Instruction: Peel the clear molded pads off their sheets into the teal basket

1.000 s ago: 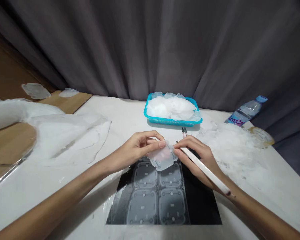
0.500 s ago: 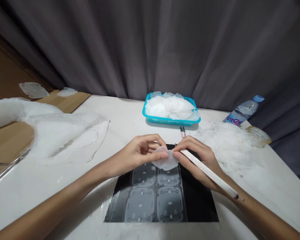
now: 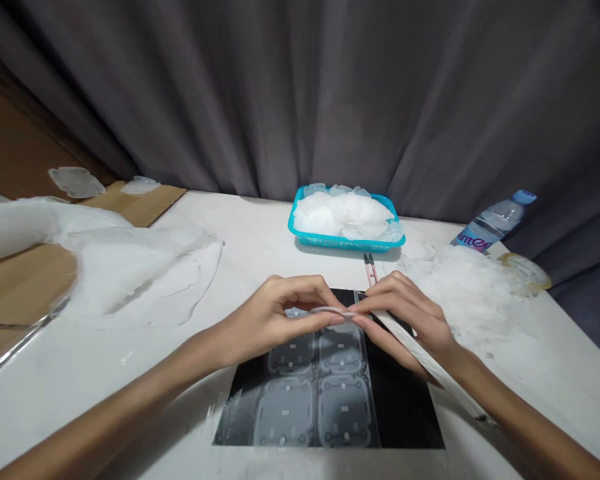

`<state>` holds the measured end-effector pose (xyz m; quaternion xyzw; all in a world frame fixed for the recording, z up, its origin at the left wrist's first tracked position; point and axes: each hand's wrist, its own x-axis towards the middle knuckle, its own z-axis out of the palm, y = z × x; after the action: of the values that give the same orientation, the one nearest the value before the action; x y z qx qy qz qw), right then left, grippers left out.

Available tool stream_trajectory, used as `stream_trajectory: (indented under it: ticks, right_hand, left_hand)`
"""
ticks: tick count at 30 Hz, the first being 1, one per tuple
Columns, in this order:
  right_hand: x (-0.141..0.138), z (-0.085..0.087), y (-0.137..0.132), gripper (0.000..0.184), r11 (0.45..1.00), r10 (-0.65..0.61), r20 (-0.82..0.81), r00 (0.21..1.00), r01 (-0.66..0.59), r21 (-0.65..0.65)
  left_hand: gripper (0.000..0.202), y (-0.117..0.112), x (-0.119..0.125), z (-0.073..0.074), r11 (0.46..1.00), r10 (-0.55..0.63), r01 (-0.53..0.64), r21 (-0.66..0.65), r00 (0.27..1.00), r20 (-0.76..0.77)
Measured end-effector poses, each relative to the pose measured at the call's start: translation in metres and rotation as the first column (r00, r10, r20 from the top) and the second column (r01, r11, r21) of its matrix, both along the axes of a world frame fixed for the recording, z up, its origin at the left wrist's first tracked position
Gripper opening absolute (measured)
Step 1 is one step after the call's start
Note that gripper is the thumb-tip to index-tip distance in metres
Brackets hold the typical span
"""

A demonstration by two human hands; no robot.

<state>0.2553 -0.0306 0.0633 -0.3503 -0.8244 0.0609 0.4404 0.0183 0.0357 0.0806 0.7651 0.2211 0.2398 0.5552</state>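
A thin translucent white piece (image 3: 330, 309), seen almost edge-on, is pinched between my two hands above a black sheet (image 3: 403, 407). My left hand (image 3: 285, 307) grips its left side with thumb and fingertips. At the right end, the thumb and fingertips of my right hand (image 3: 415, 313) close on the piece. A long white-handled tool (image 3: 453, 383) also rests in that hand, running back over the wrist; its dark tip is partly hidden by fingers. On the black sheet are several pale rounded-square shapes (image 3: 285, 413).
Behind stands a turquoise basket (image 3: 350, 243) heaped with white translucent pieces. Slim pink tools with dark tips (image 3: 370, 268) lie before it. To the right are a shredded white pile (image 3: 470, 293), a water bottle (image 3: 495, 223) and a tape roll (image 3: 527, 272); leftward, white sheeting (image 3: 125, 267) and cardboard (image 3: 155, 205).
The translucent piece has turned from showing its flat face to nearly edge-on. Both hands stay pinched on it, and the white tool has tipped slightly. The whole view has shifted a little.
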Motion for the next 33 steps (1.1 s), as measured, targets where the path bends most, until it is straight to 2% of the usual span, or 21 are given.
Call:
stream_trajectory:
  ticks: [7,12,15,18,21,23,25,27,29,30,33]
  right_hand:
    - [0.002,-0.003,0.0,0.023,0.998,0.03,0.027,0.999,-0.032,0.056]
    - [0.005,-0.006,0.001,0.028,0.996,0.039,0.059,0.997,-0.044,0.081]
    - [0.005,-0.01,0.004,0.025,0.997,0.015,0.073,0.997,-0.021,0.076]
    - [0.004,-0.023,0.012,0.014,0.998,-0.058,0.038,0.998,0.058,-0.003]
    - [0.002,-0.047,0.023,0.008,0.979,-0.175,-0.026,0.984,0.172,-0.111]
    - [-0.001,-0.068,0.03,0.013,0.965,-0.236,-0.006,0.972,0.234,-0.121]
    - [-0.005,-0.087,0.034,0.013,0.969,-0.229,0.067,0.971,0.234,-0.081]
    - [-0.008,-0.1,0.036,0.013,0.976,-0.21,0.134,0.969,0.216,-0.034]
    - [-0.011,-0.107,0.036,0.012,0.978,-0.204,0.175,0.963,0.206,0.006]
    - [-0.011,-0.109,0.036,0.012,0.978,-0.207,0.184,0.961,0.207,0.022]
    - [-0.013,-0.109,0.035,0.013,0.974,-0.225,0.186,0.956,0.219,0.051]
  left_hand:
    - [0.011,-0.001,-0.003,0.001,0.984,-0.011,0.012,0.18,1.0,-0.007]
    - [0.013,-0.004,-0.006,0.006,0.974,-0.034,0.037,0.224,0.999,-0.019]
    - [0.009,-0.003,-0.004,0.002,0.986,0.024,-0.013,0.167,0.998,-0.065]
    - [0.018,0.005,-0.002,-0.017,0.996,0.088,-0.091,-0.012,0.984,-0.157]
    - [0.031,0.022,-0.004,-0.038,0.973,0.136,-0.167,-0.158,0.973,-0.187]
    - [0.037,0.04,-0.008,-0.043,0.951,0.264,-0.287,-0.116,0.948,-0.179]
    - [0.043,0.061,-0.009,-0.038,0.888,0.46,-0.459,0.041,0.88,-0.12]
    - [0.051,0.087,-0.004,-0.026,0.785,0.604,-0.591,0.185,0.797,-0.012]
    - [0.06,0.113,0.008,-0.014,0.733,0.641,-0.633,0.249,0.765,0.057]
    - [0.063,0.124,0.016,-0.01,0.724,0.636,-0.63,0.281,0.767,0.08]
    - [0.065,0.142,0.039,-0.005,0.749,0.574,-0.551,0.369,0.817,0.055]
